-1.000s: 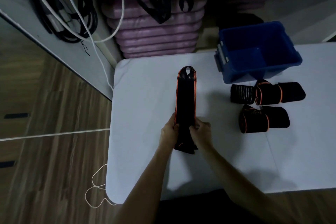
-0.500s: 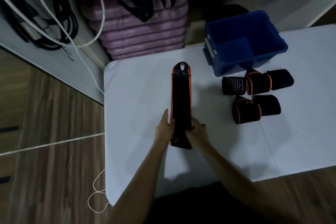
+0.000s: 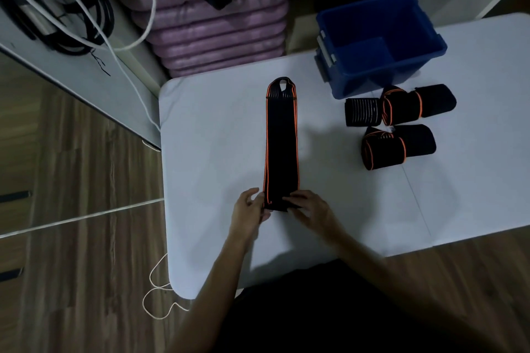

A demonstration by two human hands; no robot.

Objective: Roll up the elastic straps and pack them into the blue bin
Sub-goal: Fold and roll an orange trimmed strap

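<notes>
A long black elastic strap with orange edges (image 3: 281, 140) lies flat on the white table (image 3: 212, 152), its looped end pointing away from me. My left hand (image 3: 249, 209) pinches the near left corner of the strap. My right hand (image 3: 311, 209) holds the near right corner, fingers curled over the folded end. The blue bin (image 3: 378, 43) stands at the table's back right and looks empty. Three rolled straps lie in front of it: a ribbed black one (image 3: 362, 112), an orange-trimmed one (image 3: 415, 103) and another orange-trimmed one (image 3: 398, 146).
Stacked purple mats (image 3: 218, 28) sit behind the table with black straps hanging over them. White and black cables (image 3: 86, 17) hang at the left. A white cord (image 3: 157, 292) lies on the wooden floor by the table's near left corner.
The near end of the strap has been folded over, so less of it lies below my hands. Both hands stay at the near end. The camera has tilted and shifted.
</notes>
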